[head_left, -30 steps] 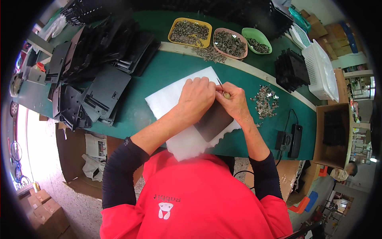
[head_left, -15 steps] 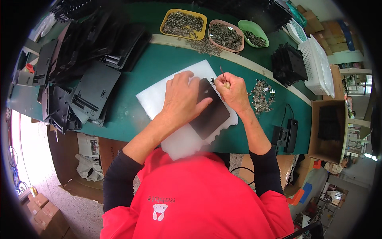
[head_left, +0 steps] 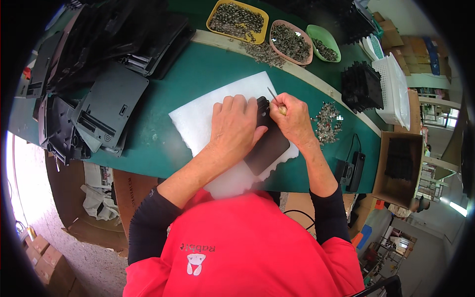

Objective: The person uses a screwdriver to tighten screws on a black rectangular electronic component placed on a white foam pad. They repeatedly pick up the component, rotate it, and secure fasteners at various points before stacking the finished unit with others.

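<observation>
A flat black plastic panel (head_left: 268,150) lies at a slant on a white foam sheet (head_left: 195,111). My left hand (head_left: 235,123) grips its left side, fingers curled over the far part and thumb resting on the face. At the panel's upper right edge, my right hand (head_left: 296,121) pinches a slim tool (head_left: 271,93) with a thin metal shaft and a yellowish handle; its exact kind is unclear. A small dark piece shows between the panel's edge and my right fingertips, partly hidden by them.
Loose metal parts (head_left: 327,121) lie right of the foam. Yellow (head_left: 263,37), pink (head_left: 308,60) and green (head_left: 338,58) trays of small metal parts stand at the back. Black housings (head_left: 111,101) are piled left. A black adapter (head_left: 357,171) sits near the right edge.
My right hand has come to the panel's edge with the small dark piece, which was apart from it before. The panel's far end now looks tilted, and the tool leans more leftward.
</observation>
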`<state>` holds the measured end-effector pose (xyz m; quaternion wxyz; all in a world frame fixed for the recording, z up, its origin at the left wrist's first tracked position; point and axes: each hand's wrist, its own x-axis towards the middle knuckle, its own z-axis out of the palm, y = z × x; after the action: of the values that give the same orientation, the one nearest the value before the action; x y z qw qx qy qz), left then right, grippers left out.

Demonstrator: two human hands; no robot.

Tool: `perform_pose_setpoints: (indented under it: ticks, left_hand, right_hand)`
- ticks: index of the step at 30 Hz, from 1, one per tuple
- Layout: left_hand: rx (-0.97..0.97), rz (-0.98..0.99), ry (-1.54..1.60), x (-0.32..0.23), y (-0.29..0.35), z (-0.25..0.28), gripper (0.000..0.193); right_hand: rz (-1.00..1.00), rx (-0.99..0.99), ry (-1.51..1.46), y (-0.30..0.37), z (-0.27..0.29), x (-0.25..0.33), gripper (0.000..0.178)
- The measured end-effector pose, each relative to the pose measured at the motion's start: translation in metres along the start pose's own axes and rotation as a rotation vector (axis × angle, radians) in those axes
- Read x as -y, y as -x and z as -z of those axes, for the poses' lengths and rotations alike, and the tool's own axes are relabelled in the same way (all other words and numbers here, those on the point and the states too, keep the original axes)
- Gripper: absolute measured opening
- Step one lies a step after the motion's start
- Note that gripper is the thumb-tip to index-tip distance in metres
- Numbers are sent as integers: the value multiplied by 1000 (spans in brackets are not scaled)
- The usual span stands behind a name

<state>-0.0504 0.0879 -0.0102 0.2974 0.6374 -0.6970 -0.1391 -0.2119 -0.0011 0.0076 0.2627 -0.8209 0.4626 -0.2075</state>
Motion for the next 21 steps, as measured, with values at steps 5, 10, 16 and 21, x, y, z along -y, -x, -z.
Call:
perform_pose_setpoints:
  ticks: [5,10,16,21]
  left_hand:
    - [-76,-43,10,3,0,-5,52]
    - [-78,-45,30,4,-1,-6,52]
    - [-64,-32,47,4,-2,-6,51]
    - [-65,-38,60,5,-3,-3,54]
  right_hand:
    - [123,-18,105,1,-6,0,13]
    - [24,5,134,-4,-5,9,12]
    - [-172,164,13,-20,4,14,12]
    - [-357,411,-350,-33,13,-9,11]
